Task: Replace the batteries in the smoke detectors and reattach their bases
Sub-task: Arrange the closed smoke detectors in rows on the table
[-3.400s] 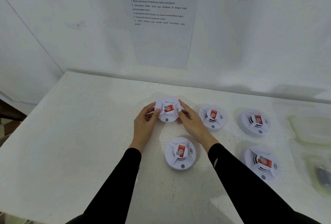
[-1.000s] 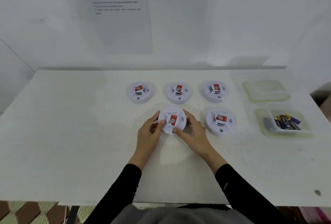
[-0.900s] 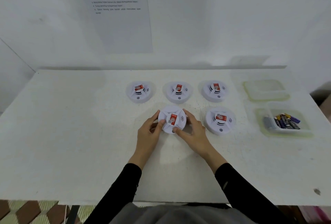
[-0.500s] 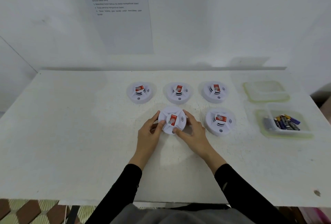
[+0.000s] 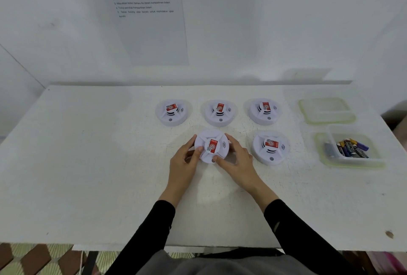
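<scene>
While both hands clasp it, the smoke detector (image 5: 211, 146) is mid-table on the white table (image 5: 88, 153), red label up; lifted or resting, cannot tell. The left hand (image 5: 184, 165) curls round its left edge, thumb on top. The right hand (image 5: 237, 163) curls round the right edge, thumb at the near rim. A row of three detectors (image 5: 220, 113) lies farther back, and a fifth detector (image 5: 270, 148) is just right of the held one. Far right is a clear tub (image 5: 350, 161) with batteries (image 5: 352, 148), and a lid (image 5: 327, 110) beyond it. A printed sheet (image 5: 149, 32) is on the wall.
</scene>
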